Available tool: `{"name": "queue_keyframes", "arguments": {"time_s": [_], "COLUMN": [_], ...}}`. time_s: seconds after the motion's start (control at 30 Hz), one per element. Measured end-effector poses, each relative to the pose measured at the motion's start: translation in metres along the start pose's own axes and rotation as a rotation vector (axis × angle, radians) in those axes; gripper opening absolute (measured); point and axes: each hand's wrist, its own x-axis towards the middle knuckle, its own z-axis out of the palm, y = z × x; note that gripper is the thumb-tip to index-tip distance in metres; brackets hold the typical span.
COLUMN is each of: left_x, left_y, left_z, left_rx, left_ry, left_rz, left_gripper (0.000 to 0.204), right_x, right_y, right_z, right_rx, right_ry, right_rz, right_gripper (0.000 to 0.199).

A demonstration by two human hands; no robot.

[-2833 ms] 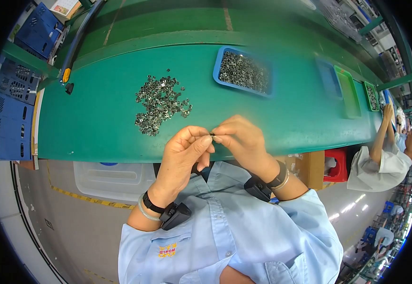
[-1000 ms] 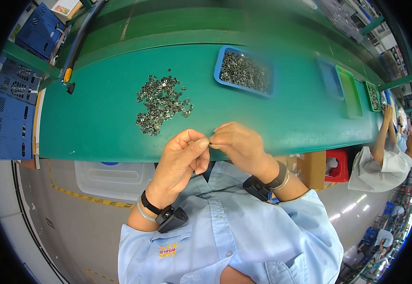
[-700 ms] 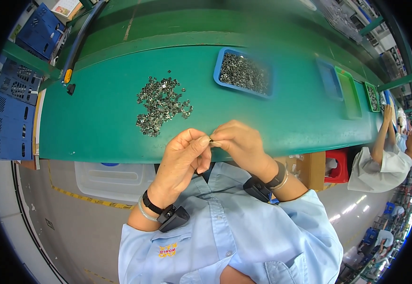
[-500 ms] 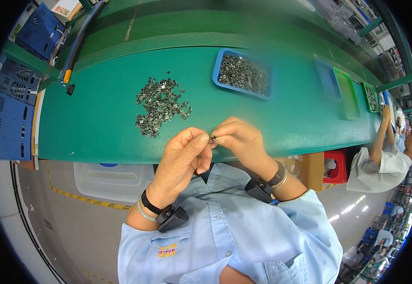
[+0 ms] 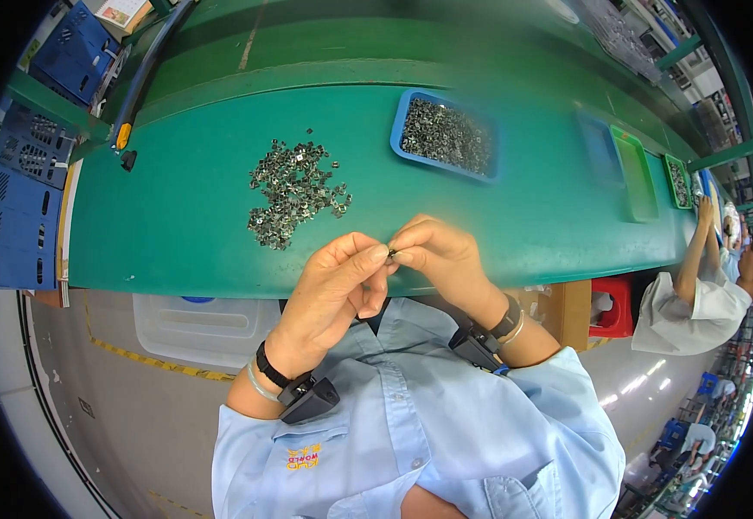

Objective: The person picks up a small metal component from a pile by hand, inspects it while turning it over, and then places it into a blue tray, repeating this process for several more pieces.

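Between the fingertips of both hands is a small dark metal part (image 5: 391, 253), mostly covered by the fingers. My left hand (image 5: 335, 281) pinches it from the left with thumb and forefinger, the other fingers curled. From the right, my right hand (image 5: 444, 258) grips it the same way, its fingertips almost meeting the left ones. Beyond my left hand, a loose heap of small shiny metal parts (image 5: 294, 192) lies on the green table (image 5: 169, 233). A blue tray (image 5: 396, 138) farther back on the right is filled with similar small parts.
A green tray (image 5: 644, 186) and a smaller green tray of parts (image 5: 678, 182) stand to the right. A co-worker (image 5: 688, 298) sits beyond the table's right end. Blue crates (image 5: 18, 216) line the left side. Below the table edge are a clear plastic bin (image 5: 195, 329) and a red stool (image 5: 616, 307).
Both hands stay close together, pinching the small metal part, with only a very slight shift of the fingers. The heap and the tray look the same.
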Motion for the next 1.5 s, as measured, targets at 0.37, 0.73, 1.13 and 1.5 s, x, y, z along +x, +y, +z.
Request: {"name": "queue_keyframes", "arguments": {"time_s": [0.37,0.73,1.13,1.5], "left_x": [0.0,-0.011,-0.012,0.011], "left_y": [-0.002,-0.008,-0.002,0.003], "left_z": [0.003,-0.032,-0.043,-0.022], "left_rx": [-0.02,0.03,-0.065,0.028], "left_ry": [0.0,0.088,0.091,0.033], "left_rz": [0.016,0.134,0.123,0.118], "left_gripper": [0.016,0.014,0.014,0.022], "right_x": [0.003,0.06,0.082,0.045], "right_y": [-0.003,-0.029,0.011,-0.013], "right_z": [-0.003,-0.068,-0.005,-0.002], "right_rx": [0.039,-1.328,-1.204,-0.76], "right_ry": [0.032,0.281,-0.297,-0.091], "right_rz": [0.042,-0.377,-0.207,-0.264], "right_gripper": [0.005,0.015,0.012,0.017]}}
